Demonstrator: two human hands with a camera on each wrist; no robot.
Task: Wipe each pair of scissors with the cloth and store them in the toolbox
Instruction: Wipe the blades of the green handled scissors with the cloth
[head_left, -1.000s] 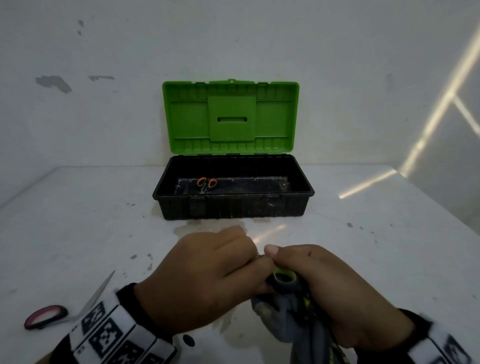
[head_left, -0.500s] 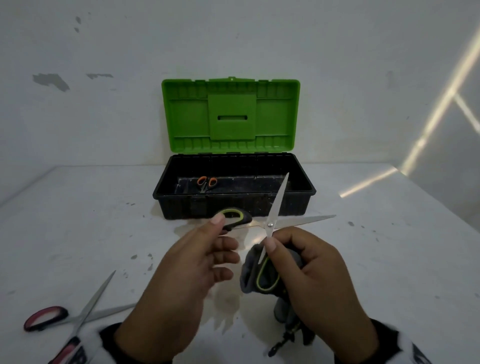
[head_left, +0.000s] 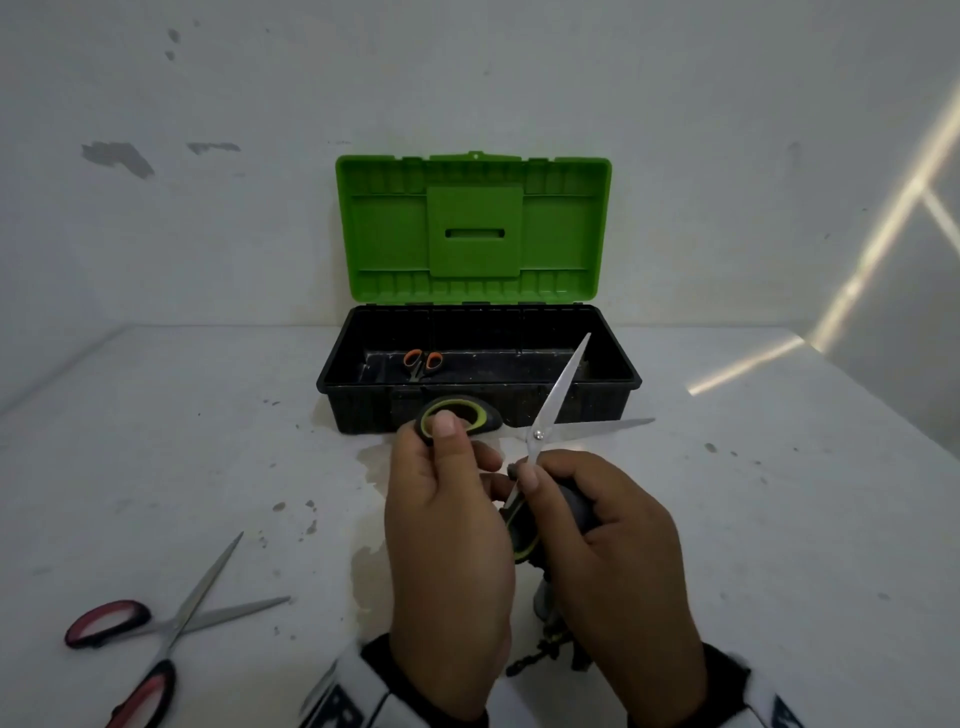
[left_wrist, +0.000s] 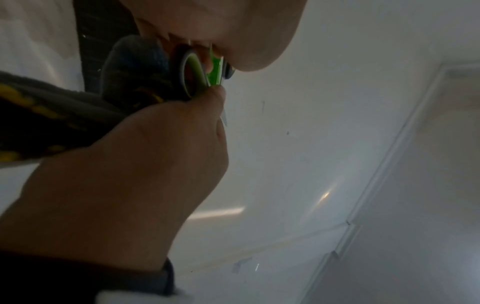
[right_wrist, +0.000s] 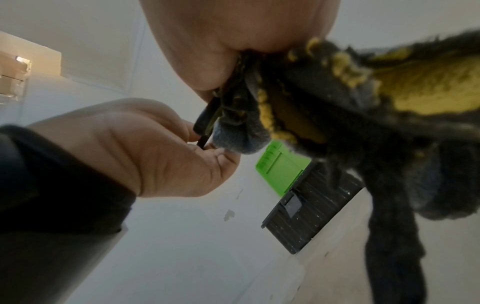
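Observation:
Green-and-black scissors (head_left: 538, 435) are held above the table with the blades spread wide. My left hand (head_left: 447, 467) pinches the upper handle ring (head_left: 457, 415), thumb on top. My right hand (head_left: 597, 530) grips the grey-and-yellow cloth (right_wrist: 363, 102) bunched round the lower handle (head_left: 519, 535), its thumb lying on the blade shank. The cloth's tail hangs below the right hand. The toolbox (head_left: 618, 384) stands open behind, green lid (head_left: 472, 228) upright, with small orange-handled scissors (head_left: 423, 361) inside. Red-handled scissors (head_left: 156, 629) lie open on the table at the near left.
The white table (head_left: 779, 519) is stained and speckled and ends at a white wall behind the toolbox. A wet patch (head_left: 363, 561) lies just under my hands. A streak of light crosses the far right.
One second ago both hands were closed together round the scissors and cloth. The left hand has since pulled one handle up and left, spreading the blades; little has moved in the last half second.

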